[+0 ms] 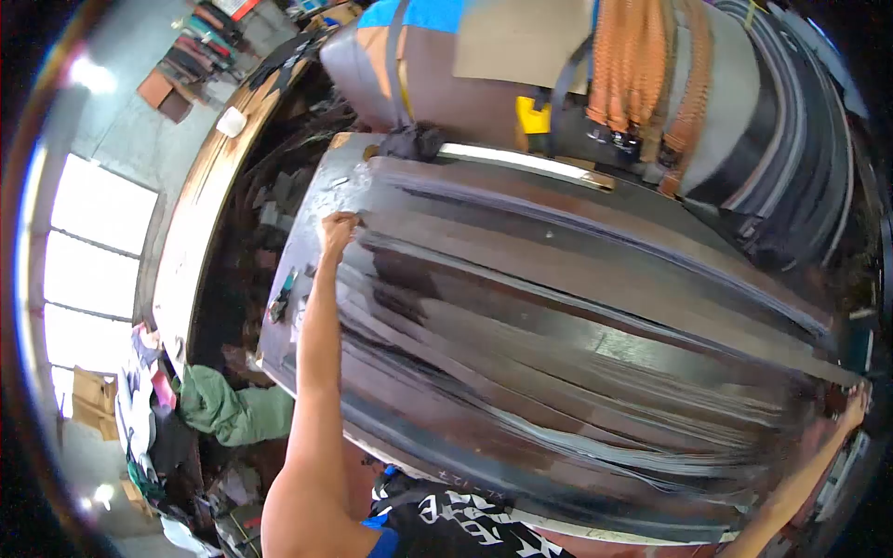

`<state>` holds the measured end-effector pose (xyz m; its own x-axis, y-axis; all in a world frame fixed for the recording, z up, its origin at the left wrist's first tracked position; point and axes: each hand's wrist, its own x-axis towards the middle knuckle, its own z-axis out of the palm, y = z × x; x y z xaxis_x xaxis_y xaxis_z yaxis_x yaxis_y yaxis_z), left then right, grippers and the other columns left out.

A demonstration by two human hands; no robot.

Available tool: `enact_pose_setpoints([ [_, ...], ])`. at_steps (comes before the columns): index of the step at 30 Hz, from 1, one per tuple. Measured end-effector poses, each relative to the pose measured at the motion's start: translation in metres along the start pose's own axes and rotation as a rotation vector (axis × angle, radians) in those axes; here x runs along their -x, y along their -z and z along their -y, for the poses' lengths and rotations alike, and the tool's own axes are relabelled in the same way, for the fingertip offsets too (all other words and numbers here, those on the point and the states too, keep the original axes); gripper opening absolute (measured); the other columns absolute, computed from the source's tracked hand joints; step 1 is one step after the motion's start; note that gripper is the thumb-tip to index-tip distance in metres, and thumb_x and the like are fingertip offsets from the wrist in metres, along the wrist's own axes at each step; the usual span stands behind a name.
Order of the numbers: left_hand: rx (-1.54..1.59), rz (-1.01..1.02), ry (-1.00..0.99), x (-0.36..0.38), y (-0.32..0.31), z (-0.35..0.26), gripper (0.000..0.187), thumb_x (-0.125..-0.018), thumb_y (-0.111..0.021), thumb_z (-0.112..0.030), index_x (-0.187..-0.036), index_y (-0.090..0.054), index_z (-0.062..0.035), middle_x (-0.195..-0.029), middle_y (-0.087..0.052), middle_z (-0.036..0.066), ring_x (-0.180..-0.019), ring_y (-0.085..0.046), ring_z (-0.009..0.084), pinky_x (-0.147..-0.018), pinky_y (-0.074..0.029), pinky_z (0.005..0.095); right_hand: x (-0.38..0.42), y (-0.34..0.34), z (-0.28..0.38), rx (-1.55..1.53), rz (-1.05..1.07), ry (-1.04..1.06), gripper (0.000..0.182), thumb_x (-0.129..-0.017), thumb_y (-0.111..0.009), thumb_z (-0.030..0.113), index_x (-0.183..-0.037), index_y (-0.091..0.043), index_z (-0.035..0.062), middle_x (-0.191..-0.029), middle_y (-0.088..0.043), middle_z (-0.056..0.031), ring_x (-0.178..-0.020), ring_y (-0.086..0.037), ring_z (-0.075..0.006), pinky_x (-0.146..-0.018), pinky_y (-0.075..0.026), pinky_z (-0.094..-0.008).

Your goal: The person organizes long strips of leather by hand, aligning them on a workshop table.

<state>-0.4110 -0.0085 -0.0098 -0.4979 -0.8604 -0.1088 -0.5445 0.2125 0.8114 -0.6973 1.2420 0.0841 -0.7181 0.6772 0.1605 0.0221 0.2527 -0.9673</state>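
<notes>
Long dark strips (558, 288) lie in rows across a dark worktable (316, 200). My left hand (340, 229) is closed at the left end of one long strip, its fingers pinched together there. Far to the right, my right hand (856, 409) is at the opposite end of a long strip, near the table's right edge; its fingers look closed round the strip end, slightly blurred. Below the strip between my hands, several more strips lie in loose bundles (595, 446).
Orange braided straps (633, 65) and dark straps (800, 121) hang beyond the table's far side. A yellow object (533, 115) is near them. A small tool (282, 298) lies at the left edge. Green cloth (223, 406) and a wooden bench (200, 200) stand left.
</notes>
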Motion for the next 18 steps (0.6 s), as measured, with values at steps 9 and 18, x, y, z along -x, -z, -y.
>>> enact_pose_setpoints([
  [9, -0.111, 0.151, -0.121, -0.067, 0.005, 0.061, 0.026, -0.077, -0.071, -0.021, -0.097, -0.074, -0.0045, -0.077, -0.067, 0.006, -0.064, -0.06, 0.0141, -0.057, -0.05, 0.029, 0.103, -0.059, 0.01, -0.121, -0.059, -0.024, 0.024, -0.093, -0.056, 0.005, -0.115, -0.059, -0.0042, -0.1, -0.067, -0.0172, -0.084, -0.07, -0.0296, -0.07, -0.06, -0.0386],
  [18, -0.284, 0.059, -0.079, -0.025, -0.001, 0.009, 0.026, -0.077, -0.07, -0.02, -0.098, -0.074, -0.0037, -0.078, -0.067, 0.005, -0.066, -0.06, 0.014, -0.059, -0.049, 0.0287, 0.104, -0.083, -0.023, -0.144, -0.237, -0.035, 0.018, -0.087, -0.067, 0.001, -0.103, -0.064, -0.0065, -0.083, -0.066, -0.0114, -0.066, -0.067, -0.0178, -0.058, -0.058, -0.0291],
])
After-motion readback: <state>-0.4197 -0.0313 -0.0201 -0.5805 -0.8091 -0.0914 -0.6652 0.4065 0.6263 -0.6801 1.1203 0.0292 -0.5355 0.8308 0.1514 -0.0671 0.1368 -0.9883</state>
